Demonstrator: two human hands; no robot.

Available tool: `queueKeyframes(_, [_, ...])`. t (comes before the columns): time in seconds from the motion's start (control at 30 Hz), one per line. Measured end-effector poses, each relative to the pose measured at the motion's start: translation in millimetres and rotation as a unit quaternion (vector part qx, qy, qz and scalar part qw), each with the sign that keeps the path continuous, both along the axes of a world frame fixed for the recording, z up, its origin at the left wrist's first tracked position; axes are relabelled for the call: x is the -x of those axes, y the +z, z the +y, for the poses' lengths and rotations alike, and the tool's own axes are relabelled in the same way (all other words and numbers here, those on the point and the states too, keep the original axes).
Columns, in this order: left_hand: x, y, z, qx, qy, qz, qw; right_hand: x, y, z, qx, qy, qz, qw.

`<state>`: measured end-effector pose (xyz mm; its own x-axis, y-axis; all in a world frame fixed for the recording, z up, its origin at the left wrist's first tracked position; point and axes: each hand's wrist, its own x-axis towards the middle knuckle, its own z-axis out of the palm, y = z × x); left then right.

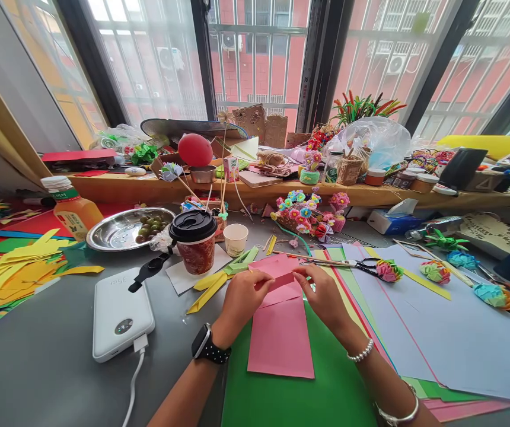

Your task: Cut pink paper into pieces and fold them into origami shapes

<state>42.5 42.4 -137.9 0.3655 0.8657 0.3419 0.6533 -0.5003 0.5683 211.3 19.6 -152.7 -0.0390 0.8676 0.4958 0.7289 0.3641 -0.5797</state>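
Two hands: both at lower centre of the frame, on one pink paper sheet [280, 332] that lies on a green sheet [299, 391] on the desk [50, 362].
Left hand [241, 299]: grip closed, fingertips pinching the near left end of a folded pink flap [281, 280]; a black watch sits on the wrist.
Right hand [324, 296]: grip closed too, pinching the flap's right end; beaded bracelet on the wrist.
Work done: judging by the flap, the far end of the pink sheet is turned over toward the person, with one fold started.
Work left: most of the sheet lies flat and uncreased, so the folding looks early.
Finished pieces: folded paper flowers [302, 213] at centre and more at right.
Writing: a white power bank [119, 311] at lower left shows a small lit display and faint lettering, too small to read.
Labels: juice bottle [72, 207] at left has a green and white label, unreadable; the red paper cup [195, 243] shows a pattern, no legible words.
Card at right: handwriting on a brown card [490, 232], not legible.
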Motion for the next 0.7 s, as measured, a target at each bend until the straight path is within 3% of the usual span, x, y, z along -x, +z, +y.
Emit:
queueKeyframes(0.2, [0,0.4,-1,0.007,-0.031,-0.018,0.999,2,1.2,-1,0.046,0.035,0.005,0.998])
queueKeyframes(0.4, [-1,-1.9,-1,0.01,-0.063,-0.017,0.998,6,3.1,-5,0.018,0.056,-0.04,0.998])
queueKeyframes(0.7, [9,8.1,2,0.02,-0.031,-0.045,0.998,-6,8.8,-3,0.013,-0.003,0.02,1.0])
